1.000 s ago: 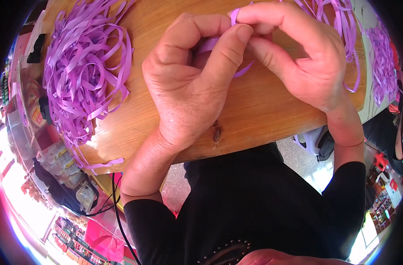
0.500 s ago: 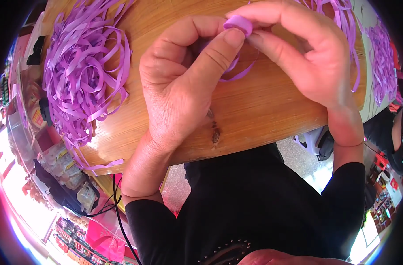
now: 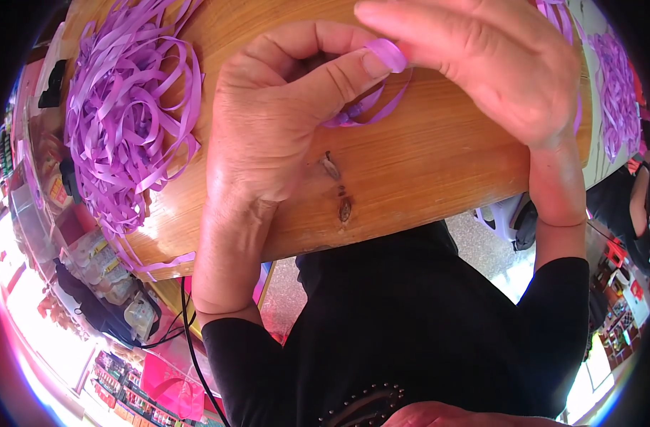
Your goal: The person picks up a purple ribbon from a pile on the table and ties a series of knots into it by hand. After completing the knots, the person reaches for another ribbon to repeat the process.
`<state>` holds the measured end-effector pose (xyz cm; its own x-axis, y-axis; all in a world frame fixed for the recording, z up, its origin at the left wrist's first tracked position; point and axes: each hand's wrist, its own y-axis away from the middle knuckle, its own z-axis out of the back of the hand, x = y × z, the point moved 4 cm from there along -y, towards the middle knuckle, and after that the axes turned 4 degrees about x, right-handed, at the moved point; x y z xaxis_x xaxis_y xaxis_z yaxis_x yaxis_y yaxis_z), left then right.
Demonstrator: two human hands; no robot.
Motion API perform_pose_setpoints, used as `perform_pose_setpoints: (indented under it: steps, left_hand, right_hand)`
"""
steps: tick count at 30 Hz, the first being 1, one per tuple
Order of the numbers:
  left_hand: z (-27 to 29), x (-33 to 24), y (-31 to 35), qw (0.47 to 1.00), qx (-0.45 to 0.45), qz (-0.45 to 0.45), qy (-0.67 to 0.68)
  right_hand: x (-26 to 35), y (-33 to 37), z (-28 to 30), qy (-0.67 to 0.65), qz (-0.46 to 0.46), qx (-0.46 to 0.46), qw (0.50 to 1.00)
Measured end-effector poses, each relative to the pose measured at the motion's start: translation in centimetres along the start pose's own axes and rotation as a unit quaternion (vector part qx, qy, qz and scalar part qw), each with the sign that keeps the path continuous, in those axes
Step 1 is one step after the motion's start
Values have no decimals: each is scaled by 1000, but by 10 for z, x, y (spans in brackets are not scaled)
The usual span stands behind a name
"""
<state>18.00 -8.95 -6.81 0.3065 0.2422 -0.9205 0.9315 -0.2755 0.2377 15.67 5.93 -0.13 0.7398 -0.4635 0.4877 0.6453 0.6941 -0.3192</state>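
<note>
My left hand (image 3: 275,99) pinches a small coil of purple ribbon (image 3: 387,54) between thumb and bent forefinger, above the wooden table (image 3: 403,171). My right hand (image 3: 496,67) is just to the right of the coil, its fingers stretched out leftward above it; its thumb is hidden. From the coil a loop of the same ribbon (image 3: 392,104) hangs down behind my left thumb. Part of it is covered by my left hand.
A large tangled heap of purple ribbon (image 3: 129,121) lies on the table's left side. More purple ribbon (image 3: 615,99) sits on a pale surface at the far right. A black cable (image 3: 190,341) runs down past the table's left corner. Another person's arm (image 3: 642,192) shows at the right edge.
My right thumb and fingers have come off the coil, and the right fingers now reach out straight over it. My left hand has turned slightly, still pinching the ribbon. The hanging loop shows more.
</note>
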Motion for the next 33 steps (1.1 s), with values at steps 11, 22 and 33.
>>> perform_pose_setpoints:
  steps: [11,22,33]
  left_hand:
    - [8,3,1,997,-32,-69,5]
    - [-7,-4,0,984,44,-171,16]
    - [-6,-2,2,983,35,-145,106]
  right_hand:
    - [1,-2,8,-23,-121,17,992]
    - [-28,12,-14,-488,-302,49,817]
    - [-18,10,-7,-219,-62,-91,970]
